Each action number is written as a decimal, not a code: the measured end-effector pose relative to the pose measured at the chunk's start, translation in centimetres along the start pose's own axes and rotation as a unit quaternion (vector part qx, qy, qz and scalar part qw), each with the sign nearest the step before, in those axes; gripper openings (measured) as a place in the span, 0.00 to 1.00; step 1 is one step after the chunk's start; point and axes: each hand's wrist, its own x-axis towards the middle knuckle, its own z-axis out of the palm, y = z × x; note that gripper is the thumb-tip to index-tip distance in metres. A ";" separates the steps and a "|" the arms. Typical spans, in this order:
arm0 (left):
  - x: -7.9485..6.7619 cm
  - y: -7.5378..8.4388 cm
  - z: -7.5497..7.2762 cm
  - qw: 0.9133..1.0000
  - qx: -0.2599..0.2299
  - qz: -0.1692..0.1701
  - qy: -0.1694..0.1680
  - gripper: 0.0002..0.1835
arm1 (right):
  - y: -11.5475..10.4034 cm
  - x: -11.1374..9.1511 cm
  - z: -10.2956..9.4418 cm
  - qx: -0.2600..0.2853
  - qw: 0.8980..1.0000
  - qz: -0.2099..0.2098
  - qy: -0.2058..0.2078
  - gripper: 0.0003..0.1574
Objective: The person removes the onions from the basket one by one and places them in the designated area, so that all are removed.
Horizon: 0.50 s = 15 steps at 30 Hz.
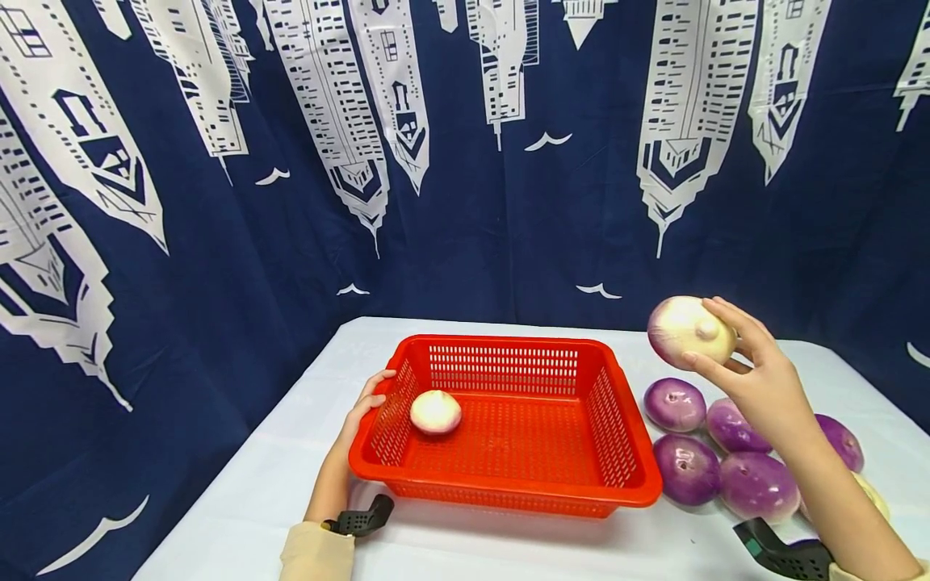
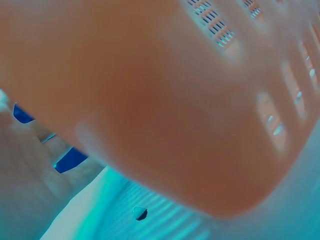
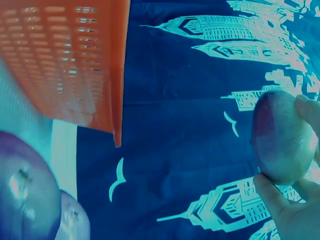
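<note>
A purple-and-white turnip (image 1: 690, 332) is up in the air at the right, its pale root end facing me. My right hand (image 1: 756, 367) grips it between thumb and fingers; the right wrist view shows the same turnip (image 3: 282, 137) from the side. Below that hand several glossy purple turnips (image 1: 683, 468) lie grouped on the table. A red plastic basket (image 1: 501, 488) with slotted walls stands in the middle, one turnip (image 1: 436, 412) inside near its left wall. My left hand (image 1: 363, 407) holds the basket's left rim, fingertips over the edge; the basket hides part of it.
A white cloth covers the table (image 1: 240, 516). Behind it hangs a dark blue curtain (image 1: 465, 242) printed with white buildings and birds. The basket's right wall stands close to the turnip group. Black bands (image 1: 359, 518) sit on both wrists.
</note>
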 end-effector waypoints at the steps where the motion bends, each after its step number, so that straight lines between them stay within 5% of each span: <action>1: 0.0 -0.1 0.0 1.000 -0.001 -0.001 0.000 0.24 | 0.2 -0.2 -0.2 -0.002 1.000 0.002 0.009 0.41; 15: -0.2 -0.2 -0.1 1.000 0.000 0.002 0.000 0.24 | 3.3 -3.6 -4.1 -0.026 0.995 0.044 0.085 0.42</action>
